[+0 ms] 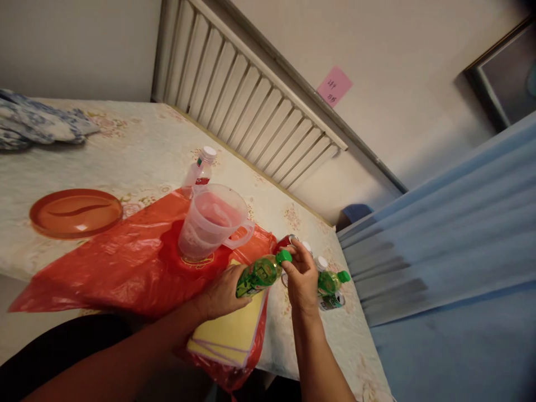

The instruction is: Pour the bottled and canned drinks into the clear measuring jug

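Green cap (283,256) in place, not yet off, the bottle (259,274) tilts above yellow cloths (232,329), the person's left hand (224,291) clamped round it, the right hand (304,277) at the cap, its grip unclear.

Two green-capped bottles (256,277); one clear bottle (201,171) with a white cap; two cans (331,302), one red, one green; one jug (211,219); one orange oval dish (76,212); one red plastic bag (121,262); several yellow cloths (228,329), too overlapped to count; one pink note (334,86); one radiator (247,92); one picture frame (486,92)
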`<state>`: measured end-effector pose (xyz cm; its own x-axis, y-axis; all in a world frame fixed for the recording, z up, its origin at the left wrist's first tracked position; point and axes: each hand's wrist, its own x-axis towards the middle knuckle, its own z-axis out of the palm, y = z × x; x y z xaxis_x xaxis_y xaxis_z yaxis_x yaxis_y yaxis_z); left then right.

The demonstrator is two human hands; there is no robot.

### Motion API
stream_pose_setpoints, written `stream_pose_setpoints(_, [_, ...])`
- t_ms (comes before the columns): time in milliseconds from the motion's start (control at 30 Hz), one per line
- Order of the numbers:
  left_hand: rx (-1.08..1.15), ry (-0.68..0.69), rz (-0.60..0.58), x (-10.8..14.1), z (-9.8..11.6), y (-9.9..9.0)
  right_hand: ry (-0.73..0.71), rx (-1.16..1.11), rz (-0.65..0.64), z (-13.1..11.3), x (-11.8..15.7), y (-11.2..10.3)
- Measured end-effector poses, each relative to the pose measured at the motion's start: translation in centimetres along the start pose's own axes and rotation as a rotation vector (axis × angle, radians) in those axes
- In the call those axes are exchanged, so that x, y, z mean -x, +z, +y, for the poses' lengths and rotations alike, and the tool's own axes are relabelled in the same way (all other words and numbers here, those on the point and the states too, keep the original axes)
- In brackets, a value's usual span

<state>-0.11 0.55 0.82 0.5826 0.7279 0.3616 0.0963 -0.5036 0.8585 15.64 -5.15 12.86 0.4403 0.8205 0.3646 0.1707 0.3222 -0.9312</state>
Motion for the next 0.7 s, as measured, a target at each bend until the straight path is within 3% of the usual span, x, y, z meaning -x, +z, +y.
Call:
stream_pose_setpoints(167, [0.016,-0.002,0.001,0.1,-0.1,0.0,-0.005,0.006,0.045,1.3,0.9,-0.1])
stream_pose_setpoints(367, [0.002,0.001,0.041,0.0,-0.5,0.3,0.084,0.094,0.146,4.7,4.6,-0.5])
stream_pose_setpoints(533, [-0.019,0.042,0.068,-0.3,-0.7,0.6,0.216,0.255,0.126,6.0,7.7,1.4])
stream_pose_setpoints(700, [-0.047,0.061,0.057,-0.2,-0.7,0.6,0.268,0.361,0.139,6.1,8.0,3.0])
